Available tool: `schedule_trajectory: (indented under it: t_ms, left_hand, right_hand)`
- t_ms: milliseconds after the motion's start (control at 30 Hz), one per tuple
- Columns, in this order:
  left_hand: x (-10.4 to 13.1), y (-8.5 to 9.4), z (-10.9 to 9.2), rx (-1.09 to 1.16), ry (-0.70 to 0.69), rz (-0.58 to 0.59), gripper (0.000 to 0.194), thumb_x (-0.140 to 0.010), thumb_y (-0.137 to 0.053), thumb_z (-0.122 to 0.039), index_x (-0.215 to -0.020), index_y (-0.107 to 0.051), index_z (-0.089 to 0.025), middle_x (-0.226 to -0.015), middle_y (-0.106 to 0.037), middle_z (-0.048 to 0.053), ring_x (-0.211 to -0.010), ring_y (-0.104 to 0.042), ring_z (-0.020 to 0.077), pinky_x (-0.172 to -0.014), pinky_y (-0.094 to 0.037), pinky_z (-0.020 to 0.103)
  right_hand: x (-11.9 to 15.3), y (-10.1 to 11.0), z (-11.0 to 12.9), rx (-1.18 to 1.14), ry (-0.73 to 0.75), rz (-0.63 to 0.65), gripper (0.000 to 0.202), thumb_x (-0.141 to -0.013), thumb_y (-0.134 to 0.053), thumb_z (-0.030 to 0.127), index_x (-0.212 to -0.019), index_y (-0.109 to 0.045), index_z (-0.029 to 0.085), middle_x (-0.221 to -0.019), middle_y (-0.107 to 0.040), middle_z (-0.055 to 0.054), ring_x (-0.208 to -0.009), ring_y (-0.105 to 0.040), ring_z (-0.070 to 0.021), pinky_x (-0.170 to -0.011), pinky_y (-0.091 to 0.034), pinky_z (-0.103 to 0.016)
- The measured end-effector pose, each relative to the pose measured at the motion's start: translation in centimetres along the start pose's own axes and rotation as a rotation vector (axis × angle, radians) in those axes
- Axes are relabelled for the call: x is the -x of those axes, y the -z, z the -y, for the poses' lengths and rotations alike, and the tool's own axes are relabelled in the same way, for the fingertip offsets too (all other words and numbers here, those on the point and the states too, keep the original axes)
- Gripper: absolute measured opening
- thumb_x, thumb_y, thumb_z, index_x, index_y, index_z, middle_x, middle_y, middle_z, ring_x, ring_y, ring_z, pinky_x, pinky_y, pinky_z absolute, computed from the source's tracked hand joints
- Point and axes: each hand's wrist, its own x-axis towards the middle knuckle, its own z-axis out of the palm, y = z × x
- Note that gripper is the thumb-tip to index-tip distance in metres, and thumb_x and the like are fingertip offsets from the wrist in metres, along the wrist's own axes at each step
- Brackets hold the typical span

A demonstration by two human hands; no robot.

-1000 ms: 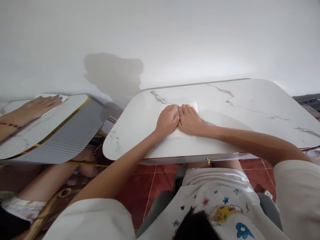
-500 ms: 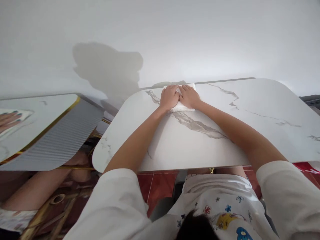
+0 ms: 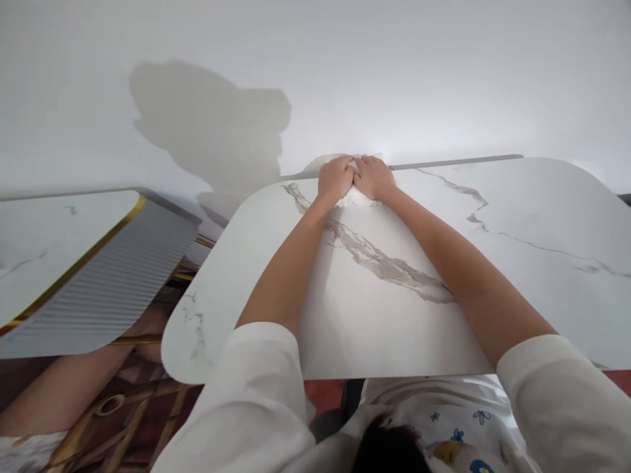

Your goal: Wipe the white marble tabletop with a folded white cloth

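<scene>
A white cloth [image 3: 362, 196] lies at the far edge of the marble-patterned tabletop [image 3: 374, 328], against the wall. My left hand [image 3: 336, 176] is on its left part, fingers bent over it. Close beside it, thumbs almost touching, my right hand [image 3: 373, 176] presses on the cloth's right part with curled fingers. Both arms are stretched forward across the table. The cloth's middle is partly hidden under the hands, and a corner sticks up by the wall behind them.
A white wall [image 3: 444, 79] rises right behind the table, with shadows on it. To the left is a second table [image 3: 64, 243] with a gold edge and ribbed grey side. A person's leg [image 3: 69, 387] and a wooden chair [image 3: 123, 420] are below it.
Both hands have pushed the cloth farther away, up to the table's back edge and wall. The fingers are more curled. The co-worker's hand at the left has gone from view.
</scene>
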Motion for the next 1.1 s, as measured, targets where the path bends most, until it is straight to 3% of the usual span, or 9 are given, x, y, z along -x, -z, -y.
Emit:
schedule_trajectory:
  t_ms: [267, 533, 833, 1100]
  left_hand:
    - [1.1, 0.6, -0.5, 0.010, -0.044, 0.005, 0.049, -0.086, -0.037, -0.022, -0.126, -0.064, -0.021, -0.134, -0.063, 0.006, -0.128, -0.054, 0.0271, -0.113, -0.037, 0.044]
    - [4.9, 2.2, -2.3, -0.027, -0.092, 0.038, 0.054, -0.086, -0.033, -0.020, -0.134, -0.057, -0.018, -0.140, -0.058, 0.008, -0.133, -0.048, 0.0248, -0.116, -0.033, 0.042]
    - [13.6, 6.2, -4.8, -0.070, -0.163, 0.093, 0.052, -0.088, -0.031, -0.024, -0.134, -0.055, -0.018, -0.138, -0.059, 0.009, -0.129, -0.050, 0.0279, -0.111, -0.037, 0.046]
    - [22.9, 9.3, -7.9, -0.136, -0.045, 0.097, 0.055, -0.090, -0.025, -0.026, -0.137, -0.052, -0.017, -0.145, -0.053, 0.010, -0.137, -0.043, 0.0279, -0.116, -0.032, 0.048]
  right_hand:
    - [1.1, 0.1, 0.2, 0.009, 0.011, 0.006, 0.054, -0.097, -0.027, 0.023, -0.144, -0.040, -0.001, -0.150, -0.042, -0.023, -0.141, -0.036, -0.0308, -0.115, -0.025, -0.045]
    - [4.9, 1.2, 2.0, 0.007, 0.009, -0.006, 0.056, -0.097, -0.029, 0.023, -0.146, -0.037, -0.003, -0.153, -0.039, -0.023, -0.143, -0.033, -0.0322, -0.116, -0.025, -0.047]
    - [13.3, 2.7, 6.7, -0.005, 0.032, -0.053, 0.055, -0.097, -0.032, 0.023, -0.144, -0.039, -0.004, -0.150, -0.042, -0.025, -0.140, -0.037, -0.0336, -0.115, -0.027, -0.047]
    - [21.4, 5.1, 10.7, -0.043, 0.090, -0.040, 0.055, -0.095, -0.035, 0.022, -0.143, -0.042, -0.005, -0.149, -0.043, -0.026, -0.141, -0.037, -0.0356, -0.117, -0.028, -0.048]
